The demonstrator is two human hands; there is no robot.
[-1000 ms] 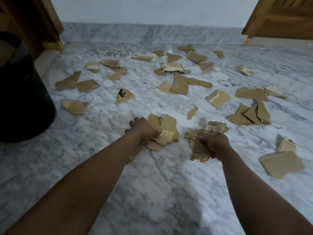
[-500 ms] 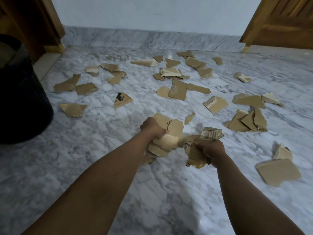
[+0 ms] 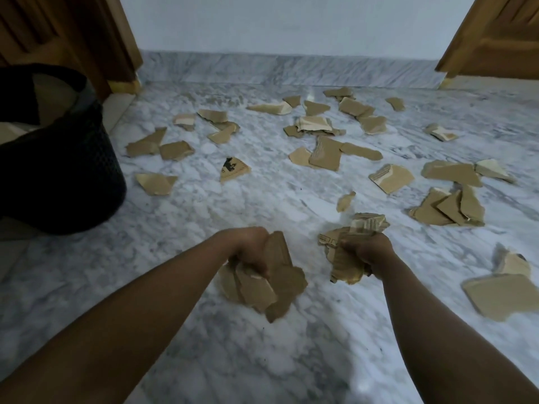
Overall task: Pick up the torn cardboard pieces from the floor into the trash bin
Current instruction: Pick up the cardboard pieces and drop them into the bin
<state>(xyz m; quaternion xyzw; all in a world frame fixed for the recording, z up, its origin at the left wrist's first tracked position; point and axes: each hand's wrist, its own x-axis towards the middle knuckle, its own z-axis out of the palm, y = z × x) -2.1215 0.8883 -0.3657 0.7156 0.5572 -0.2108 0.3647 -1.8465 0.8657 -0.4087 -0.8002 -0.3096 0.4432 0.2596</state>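
My left hand (image 3: 250, 250) grips a bunch of torn brown cardboard pieces (image 3: 274, 284) lifted off the marble floor (image 3: 204, 345). My right hand (image 3: 372, 255) grips a second crumpled bunch of cardboard pieces (image 3: 342, 258). Several more torn pieces lie scattered across the floor ahead, among them one with black print (image 3: 233, 169) and a large one at the right (image 3: 495, 295). The black mesh trash bin (image 3: 58, 176) stands at the left, well apart from both hands, with cardboard visible inside.
Wooden doors stand at the back left (image 3: 73, 33) and back right (image 3: 495, 33). A marble skirting (image 3: 277, 68) and pale wall close the far side. Bare floor lies between my arms and the bin.
Both hands have lifted their bunches of cardboard off the floor and drawn them back toward me. The view has swung so the bin shows more fully at the left.
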